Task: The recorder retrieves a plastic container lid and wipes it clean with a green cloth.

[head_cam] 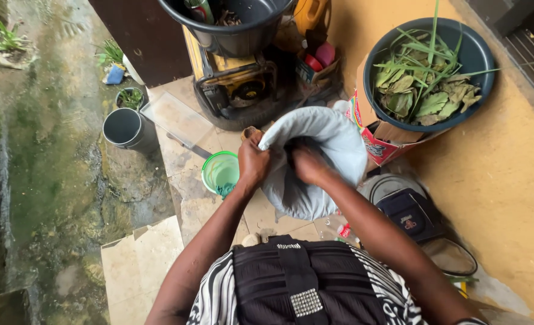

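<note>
Gripping the pale grey-blue cloth sack (pixel 315 162) at its mouth with both hands, held over the tiles before you.
Your left hand (pixel 253 164) pinches the rim, fingers clamped; your right hand (pixel 308 165) sits inside the opening, fingers hidden. Sack hangs lengthwise downward. Green plastic cup (pixel 221 173) just left; dark basin of leaves (pixel 429 75) far right.
</note>
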